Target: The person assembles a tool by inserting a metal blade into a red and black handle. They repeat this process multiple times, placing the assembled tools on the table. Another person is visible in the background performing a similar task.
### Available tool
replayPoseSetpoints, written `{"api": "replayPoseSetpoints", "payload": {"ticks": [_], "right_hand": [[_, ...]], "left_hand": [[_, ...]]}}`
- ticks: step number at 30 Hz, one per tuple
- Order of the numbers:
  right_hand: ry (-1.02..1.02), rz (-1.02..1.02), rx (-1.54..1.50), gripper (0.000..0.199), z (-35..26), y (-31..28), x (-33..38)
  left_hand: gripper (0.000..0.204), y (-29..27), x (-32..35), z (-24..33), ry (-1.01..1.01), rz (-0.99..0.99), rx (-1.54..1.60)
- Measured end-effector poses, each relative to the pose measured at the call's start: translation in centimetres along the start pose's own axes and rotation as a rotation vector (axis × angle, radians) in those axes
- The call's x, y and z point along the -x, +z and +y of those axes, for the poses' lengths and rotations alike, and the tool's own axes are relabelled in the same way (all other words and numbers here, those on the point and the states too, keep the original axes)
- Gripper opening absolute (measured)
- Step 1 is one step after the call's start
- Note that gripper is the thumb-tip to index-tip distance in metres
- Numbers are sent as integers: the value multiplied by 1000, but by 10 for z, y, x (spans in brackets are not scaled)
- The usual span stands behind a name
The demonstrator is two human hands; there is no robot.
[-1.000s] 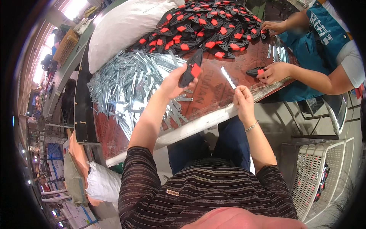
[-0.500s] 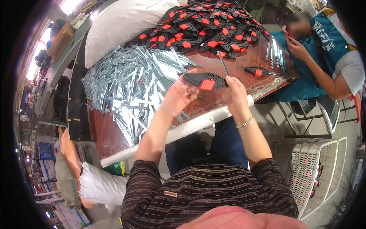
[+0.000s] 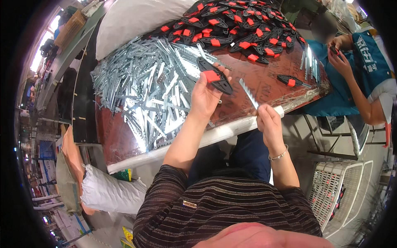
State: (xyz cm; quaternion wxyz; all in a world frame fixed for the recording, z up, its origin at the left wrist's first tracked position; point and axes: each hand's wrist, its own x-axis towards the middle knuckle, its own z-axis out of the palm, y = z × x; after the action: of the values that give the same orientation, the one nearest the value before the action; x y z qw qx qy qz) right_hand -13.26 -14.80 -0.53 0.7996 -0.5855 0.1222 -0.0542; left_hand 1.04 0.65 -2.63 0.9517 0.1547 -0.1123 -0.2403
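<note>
My left hand (image 3: pixel 204 97) holds a black plastic handle with a red button (image 3: pixel 215 76) above the reddish-brown table (image 3: pixel 264 80). My right hand (image 3: pixel 266 122) pinches the lower end of a thin toothed metal blade (image 3: pixel 248 94), which points up and left toward the handle without touching it. A big heap of similar silvery metal strips (image 3: pixel 144 89) lies left of my left hand. A pile of black and red handles (image 3: pixel 244 27) covers the far side of the table.
A second person in a blue vest sits at the right, both hands (image 3: pixel 339 51) raised on a small part. One finished black and red piece (image 3: pixel 291 80) and a few metal strips (image 3: pixel 310 66) lie near that person. A white plastic basket (image 3: pixel 343 198) stands lower right; white sacks (image 3: pixel 107 192) lie lower left.
My two hands drew apart: the left carried the handle up and left, the right pulled the blade down toward the table's near edge. The other person raised both hands off the table.
</note>
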Motion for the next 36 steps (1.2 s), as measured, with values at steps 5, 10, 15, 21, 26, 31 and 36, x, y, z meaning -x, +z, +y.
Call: {"api": "replayPoseSetpoints", "payload": {"ticks": [5, 10, 15, 21, 26, 31, 36], "right_hand": [[58, -110, 81, 24, 2, -2, 13], [67, -96, 100, 25, 1, -3, 10], [60, -67, 118, 24, 0, 12, 6], [102, -106, -50, 24, 7, 27, -15], [-1, -72, 105, 22, 5, 25, -23], [-16, 99, 247, 20, 10, -19, -49], [-658, 347, 1413, 21, 2, -35, -70]], "left_hand": [[44, -4, -1, 0, -24, 22, 143], [45, -3, -1, -4, -58, -3, 108], [45, 1, 4, -13, -36, -14, -52], [48, 5, 7, -20, -73, -32, -209], [56, 2, 2, -15, -86, -15, -105], [57, -7, -5, -8, 89, 113, -158], [46, -6, -3, 21, 475, 206, -423]]}}
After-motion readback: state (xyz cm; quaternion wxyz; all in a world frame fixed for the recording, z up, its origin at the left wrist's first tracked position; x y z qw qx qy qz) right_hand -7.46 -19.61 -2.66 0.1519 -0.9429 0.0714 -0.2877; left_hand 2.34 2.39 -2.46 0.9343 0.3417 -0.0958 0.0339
